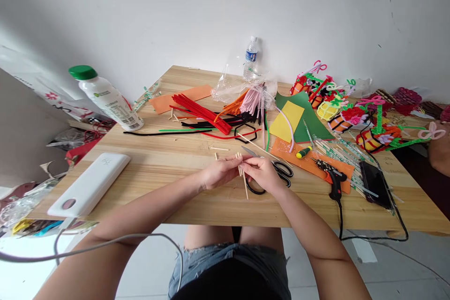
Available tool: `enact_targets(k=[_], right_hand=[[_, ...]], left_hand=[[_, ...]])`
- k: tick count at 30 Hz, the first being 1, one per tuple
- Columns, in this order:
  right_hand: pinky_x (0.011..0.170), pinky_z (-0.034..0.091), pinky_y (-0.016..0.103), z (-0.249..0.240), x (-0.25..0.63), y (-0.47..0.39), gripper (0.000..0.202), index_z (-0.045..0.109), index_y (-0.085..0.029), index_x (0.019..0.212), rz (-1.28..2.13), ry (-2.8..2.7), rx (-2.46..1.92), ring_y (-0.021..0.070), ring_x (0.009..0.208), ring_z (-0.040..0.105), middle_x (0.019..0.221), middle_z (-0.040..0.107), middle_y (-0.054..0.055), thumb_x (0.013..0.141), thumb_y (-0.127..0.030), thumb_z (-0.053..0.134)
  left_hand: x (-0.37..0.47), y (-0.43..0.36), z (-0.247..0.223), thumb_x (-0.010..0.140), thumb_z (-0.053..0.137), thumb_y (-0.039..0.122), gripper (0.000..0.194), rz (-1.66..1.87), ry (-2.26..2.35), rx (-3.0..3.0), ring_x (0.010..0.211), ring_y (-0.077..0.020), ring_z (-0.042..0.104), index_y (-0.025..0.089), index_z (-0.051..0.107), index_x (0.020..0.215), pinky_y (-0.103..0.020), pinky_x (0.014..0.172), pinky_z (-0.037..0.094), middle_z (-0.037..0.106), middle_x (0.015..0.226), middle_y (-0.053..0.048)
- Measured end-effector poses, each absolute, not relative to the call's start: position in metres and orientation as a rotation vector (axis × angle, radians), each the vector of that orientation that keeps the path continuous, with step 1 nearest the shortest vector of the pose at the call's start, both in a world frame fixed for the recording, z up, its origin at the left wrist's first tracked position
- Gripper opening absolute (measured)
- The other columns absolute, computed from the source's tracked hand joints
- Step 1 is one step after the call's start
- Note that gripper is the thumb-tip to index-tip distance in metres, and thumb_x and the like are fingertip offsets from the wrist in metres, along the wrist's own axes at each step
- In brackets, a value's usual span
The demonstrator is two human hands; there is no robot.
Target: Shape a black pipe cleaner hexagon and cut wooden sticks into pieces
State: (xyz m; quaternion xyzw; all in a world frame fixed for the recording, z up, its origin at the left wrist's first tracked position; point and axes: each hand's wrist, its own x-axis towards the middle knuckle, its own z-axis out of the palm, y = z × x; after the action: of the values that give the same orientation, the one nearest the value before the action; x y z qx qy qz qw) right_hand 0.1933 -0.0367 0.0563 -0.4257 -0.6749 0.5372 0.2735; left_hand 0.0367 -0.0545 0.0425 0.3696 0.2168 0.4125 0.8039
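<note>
My left hand (pixel 220 173) and my right hand (pixel 263 173) meet above the front middle of the table. Pinched between their fingertips are thin wooden sticks (pixel 246 186), one pointing down toward me and shorter ones standing beside it. Both hands have closed fingers on these sticks. Black-handled scissors (pixel 283 173) lie under and right of my right hand. Short stick pieces (pixel 220 149) lie just beyond my left hand, and a longer stick (pixel 262 148) lies slanting behind the hands. A black hexagonal pipe-cleaner frame (pixel 245 127) rests farther back.
Red pipe cleaners (pixel 202 112), a green sheet (pixel 311 124) and a clear bottle (pixel 251 58) are behind. A glue gun (pixel 335 180), phone (pixel 375 185) and colourful crafts (pixel 374 138) are right. A white power bank (pixel 91 183) and white bottle (pixel 108 98) stand left.
</note>
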Motion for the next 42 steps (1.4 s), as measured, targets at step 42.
enact_targets(k=[42], right_hand=[[0.047,0.042,0.024,0.069,0.198,-0.038,0.033,0.069,-0.017,0.075,1.614,-1.734,-1.046,0.0109,0.049,0.050,0.062,0.062,0.000,0.080,-0.049,0.061]], left_hand=[[0.015,-0.052,0.067,0.074,0.071,0.037,0.023,1.062,0.867,1.332,0.073,-0.0153,0.058,0.015,0.075,0.073,-0.028,0.071,0.047,0.064,0.074,-0.005]])
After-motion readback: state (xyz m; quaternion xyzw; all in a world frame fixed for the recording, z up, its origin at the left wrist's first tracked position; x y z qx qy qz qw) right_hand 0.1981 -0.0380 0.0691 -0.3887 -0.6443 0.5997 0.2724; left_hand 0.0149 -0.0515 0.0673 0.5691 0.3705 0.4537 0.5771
